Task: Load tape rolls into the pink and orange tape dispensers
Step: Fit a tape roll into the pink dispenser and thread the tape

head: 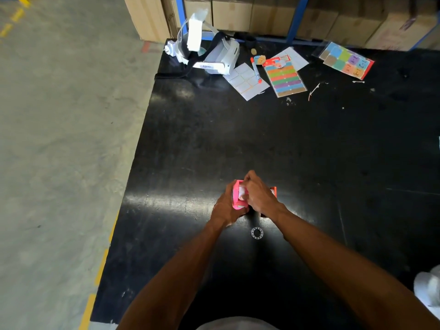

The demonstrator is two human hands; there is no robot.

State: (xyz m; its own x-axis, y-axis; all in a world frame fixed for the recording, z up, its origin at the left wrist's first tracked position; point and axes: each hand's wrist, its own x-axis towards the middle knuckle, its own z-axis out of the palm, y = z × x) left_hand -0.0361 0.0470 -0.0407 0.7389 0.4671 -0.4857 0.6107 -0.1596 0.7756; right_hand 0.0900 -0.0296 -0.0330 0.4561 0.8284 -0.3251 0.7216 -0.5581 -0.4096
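Note:
The pink tape dispenser (236, 195) is held just above the black table (238, 139), near its front middle. My left hand (225, 209) grips it from the left side. My right hand (258, 194) is closed over its top, fingers pressed on a whitish tape roll (242, 192) inside it. The orange tape dispenser (274, 191) stands just behind my right hand, mostly hidden. A small clear ring-shaped tape core (256, 233) lies on the table in front of my hands.
At the far edge lie a white headset (214, 55), sticker sheets (285, 78), a coloured label sheet (346, 60) and a red-tipped marker (256, 70). Cardboard boxes (262, 13) stand behind. The table's left edge drops to a concrete floor (59, 139). A white bag (428, 287) sits right.

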